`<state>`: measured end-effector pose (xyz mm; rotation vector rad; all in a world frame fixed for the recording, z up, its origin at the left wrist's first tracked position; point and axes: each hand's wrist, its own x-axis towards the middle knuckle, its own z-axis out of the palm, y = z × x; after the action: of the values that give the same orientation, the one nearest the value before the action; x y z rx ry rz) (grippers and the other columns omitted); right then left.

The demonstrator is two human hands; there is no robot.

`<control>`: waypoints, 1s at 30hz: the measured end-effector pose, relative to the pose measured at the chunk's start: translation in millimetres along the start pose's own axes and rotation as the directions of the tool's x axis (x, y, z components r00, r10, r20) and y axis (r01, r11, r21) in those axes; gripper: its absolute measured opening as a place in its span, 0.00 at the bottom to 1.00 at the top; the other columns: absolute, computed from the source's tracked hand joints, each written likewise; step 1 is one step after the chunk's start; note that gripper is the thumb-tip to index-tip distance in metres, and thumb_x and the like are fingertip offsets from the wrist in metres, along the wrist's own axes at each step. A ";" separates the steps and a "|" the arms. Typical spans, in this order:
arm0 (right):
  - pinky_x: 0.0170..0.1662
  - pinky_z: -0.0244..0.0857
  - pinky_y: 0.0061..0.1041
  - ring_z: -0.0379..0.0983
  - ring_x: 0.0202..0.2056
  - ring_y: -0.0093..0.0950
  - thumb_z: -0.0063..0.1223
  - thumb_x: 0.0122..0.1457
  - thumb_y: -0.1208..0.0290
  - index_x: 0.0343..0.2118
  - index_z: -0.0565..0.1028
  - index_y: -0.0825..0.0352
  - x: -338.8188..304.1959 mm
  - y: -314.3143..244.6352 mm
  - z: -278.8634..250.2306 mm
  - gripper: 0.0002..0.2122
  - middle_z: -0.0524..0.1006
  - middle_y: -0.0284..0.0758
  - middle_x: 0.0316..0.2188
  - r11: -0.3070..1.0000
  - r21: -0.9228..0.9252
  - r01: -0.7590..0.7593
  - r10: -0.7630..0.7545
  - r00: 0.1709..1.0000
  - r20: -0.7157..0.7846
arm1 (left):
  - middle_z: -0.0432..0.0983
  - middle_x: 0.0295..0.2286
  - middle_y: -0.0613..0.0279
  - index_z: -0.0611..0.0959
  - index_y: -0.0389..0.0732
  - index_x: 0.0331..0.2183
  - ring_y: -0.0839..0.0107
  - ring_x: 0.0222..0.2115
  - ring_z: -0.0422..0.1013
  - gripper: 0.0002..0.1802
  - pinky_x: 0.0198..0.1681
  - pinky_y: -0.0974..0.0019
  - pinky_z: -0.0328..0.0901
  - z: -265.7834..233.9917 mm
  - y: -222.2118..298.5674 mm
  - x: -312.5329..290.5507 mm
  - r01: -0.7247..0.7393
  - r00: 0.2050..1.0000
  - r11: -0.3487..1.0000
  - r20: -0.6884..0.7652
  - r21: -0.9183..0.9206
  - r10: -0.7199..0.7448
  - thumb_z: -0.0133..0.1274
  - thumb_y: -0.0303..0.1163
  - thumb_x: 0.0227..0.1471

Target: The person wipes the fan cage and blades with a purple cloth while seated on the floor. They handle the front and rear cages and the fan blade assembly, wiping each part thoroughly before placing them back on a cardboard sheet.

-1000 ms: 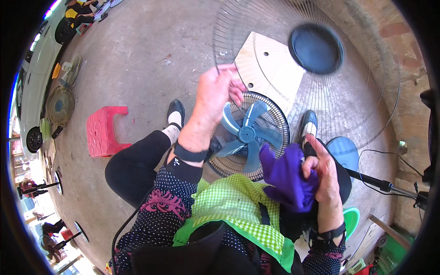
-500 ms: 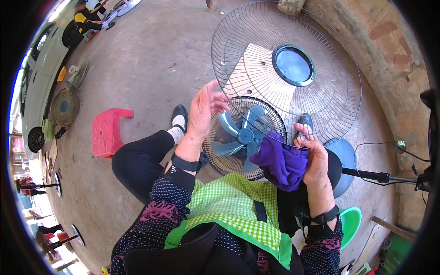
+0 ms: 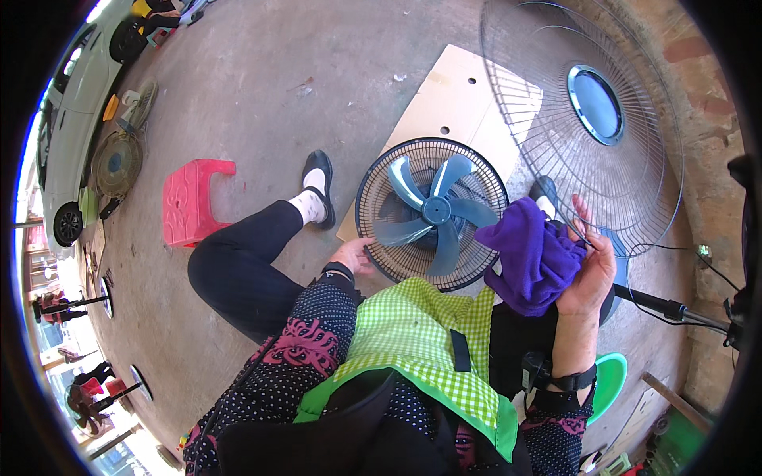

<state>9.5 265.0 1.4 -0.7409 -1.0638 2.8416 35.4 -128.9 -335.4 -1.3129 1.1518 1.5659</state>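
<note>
- At nine o'clock from the fan's hub we see a red moulded plastic stool (image 3: pixel 186 210).
- At eight o'clock our left hand (image 3: pixel 352 255) has its fingers by the fan's rim; we cannot tell whether they grip it.
- Between our legs lies a round black wire-caged fan (image 3: pixel 436 209) with five translucent blue blades.
- Toward twelve to one o'clock, partly beneath it, is a flat tan board (image 3: pixel 432 95) with round holes.
- At four o'clock we have a bunched purple cloth (image 3: pixel 532 258), held in our right hand (image 3: pixel 586 274), fingers curled at the grille's lower edge.
- At two o'clock rises that round black wire grille (image 3: pixel 597 105), blue-centred.
</note>
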 end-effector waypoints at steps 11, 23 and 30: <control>0.55 0.68 0.29 0.74 0.36 0.23 0.45 0.55 0.74 0.63 0.58 0.75 -6.3 -5.6 3.1 0.31 0.77 0.35 0.33 0.996 0.047 0.071 -0.067 0.995 -0.073 | 0.78 0.36 0.58 0.77 0.43 0.41 0.60 0.36 0.75 0.18 0.39 0.54 0.70 6.0 -10.6 30.8 -0.086 0.951 0.993 0.292 -0.078 0.105 0.52 0.18 0.46; 0.45 0.63 0.16 0.66 0.34 0.21 0.45 0.51 0.73 0.61 0.58 0.80 -16.8 -2.4 15.5 0.32 0.70 0.32 0.31 0.992 -0.018 0.124 -0.125 0.970 -0.210 | 0.79 0.40 0.54 0.75 0.40 0.46 0.59 0.41 0.77 0.20 0.46 0.52 0.71 110.0 129.9 -0.8 -0.408 0.800 0.895 0.402 -0.181 0.446 0.48 0.18 0.49; 0.40 0.60 0.15 0.61 0.30 0.20 0.48 0.46 0.72 0.58 0.60 0.84 -15.3 0.8 19.4 0.34 0.67 0.31 0.29 0.995 0.007 0.095 -0.091 0.972 -0.217 | 0.76 0.35 0.47 0.72 0.37 0.38 0.55 0.37 0.74 0.12 0.43 0.52 0.72 174.4 159.0 22.2 -0.271 0.888 0.884 0.255 -0.381 0.382 0.51 0.18 0.48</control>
<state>14.7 249.7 20.1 -0.9467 -1.0117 2.6156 -168.0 -7.8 -322.1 -1.0374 0.9609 2.2198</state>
